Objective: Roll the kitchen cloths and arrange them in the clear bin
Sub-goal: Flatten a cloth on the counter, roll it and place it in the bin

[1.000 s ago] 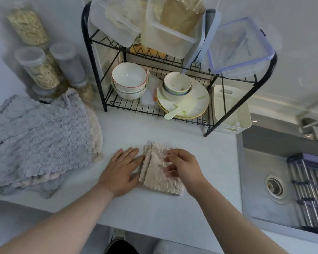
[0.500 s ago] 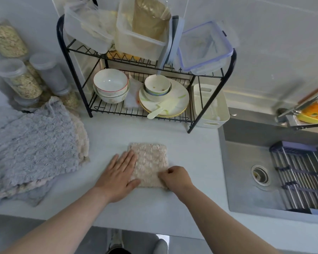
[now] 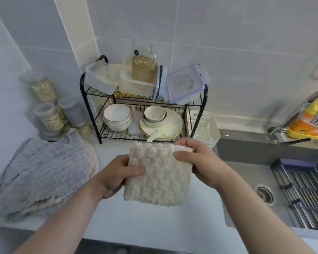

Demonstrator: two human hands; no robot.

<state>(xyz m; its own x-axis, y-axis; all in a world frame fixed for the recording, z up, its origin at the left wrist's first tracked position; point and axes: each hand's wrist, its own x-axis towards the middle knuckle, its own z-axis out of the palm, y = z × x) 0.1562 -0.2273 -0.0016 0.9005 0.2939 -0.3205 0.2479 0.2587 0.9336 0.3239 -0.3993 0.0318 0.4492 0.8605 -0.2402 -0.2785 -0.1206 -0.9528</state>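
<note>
Held up over the tabletop [image 3: 154,222] at frame centre, the folded beige cloth [image 3: 158,173] hangs downward, left hand [image 3: 116,174] pinching its left edge, right hand [image 3: 196,162] gripping the upper right corner.

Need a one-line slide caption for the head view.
The left hand and right hand hold a folded beige cloth over the counter, a pile of grey cloths to its left.

home kitchen | sink [image 3: 261,182] | dish rack [image 3: 143,114] w/ bowls | tiled wall [image 3: 228,43]
</note>
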